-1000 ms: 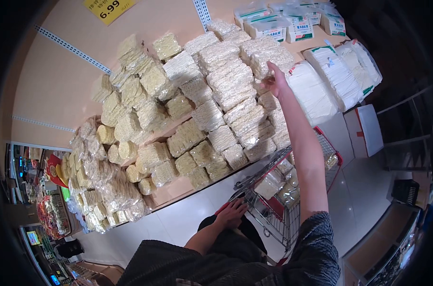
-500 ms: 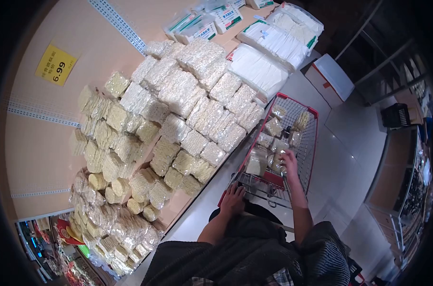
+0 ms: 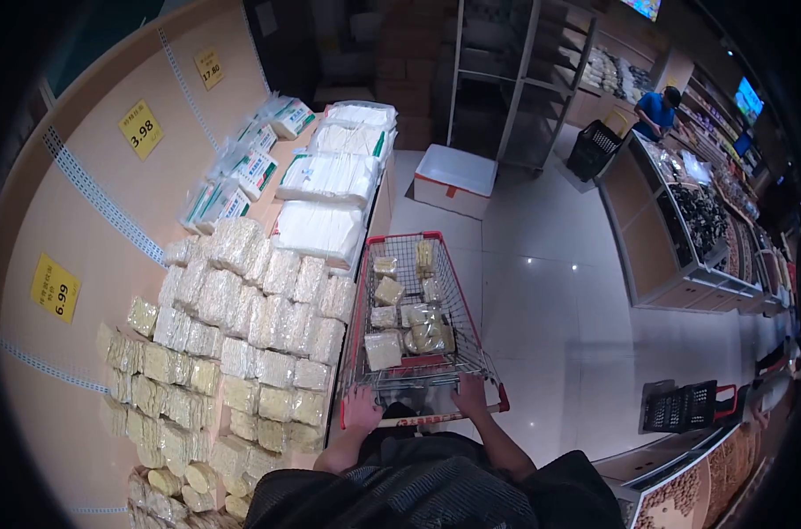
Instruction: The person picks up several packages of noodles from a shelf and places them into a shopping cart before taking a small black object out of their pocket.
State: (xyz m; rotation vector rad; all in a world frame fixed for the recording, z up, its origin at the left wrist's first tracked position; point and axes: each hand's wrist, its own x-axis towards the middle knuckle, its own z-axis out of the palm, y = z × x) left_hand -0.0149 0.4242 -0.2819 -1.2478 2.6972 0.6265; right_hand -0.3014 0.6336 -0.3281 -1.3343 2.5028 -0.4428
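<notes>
A shopping cart (image 3: 476, 316) with red trim stands in front of me. My left hand (image 3: 362, 409) is closed on the left end of its handle (image 3: 422, 420), and the fingers point forward. Toward the other end, my right hand (image 3: 471, 395) is also closed on the handle. Inside the basket lie several clear-wrapped packs of dried noodles (image 3: 384, 350), with a larger bagged pack (image 3: 430, 335) among them. To my left, stacked noodle packs (image 3: 233, 302) cover a wooden display shelf.
White packages (image 3: 319, 231) lie farther along the shelf. Ahead sit a white foam box (image 3: 454, 181) and a metal rack (image 3: 515, 84). On the right are a dry-goods counter (image 3: 661, 231), a black basket (image 3: 680, 406) and a person in blue (image 3: 656, 113).
My right hand has left the packs inside the cart and moved back onto the handle. My left hand stays at the handle. The view has turned, showing more of the aisle on the right.
</notes>
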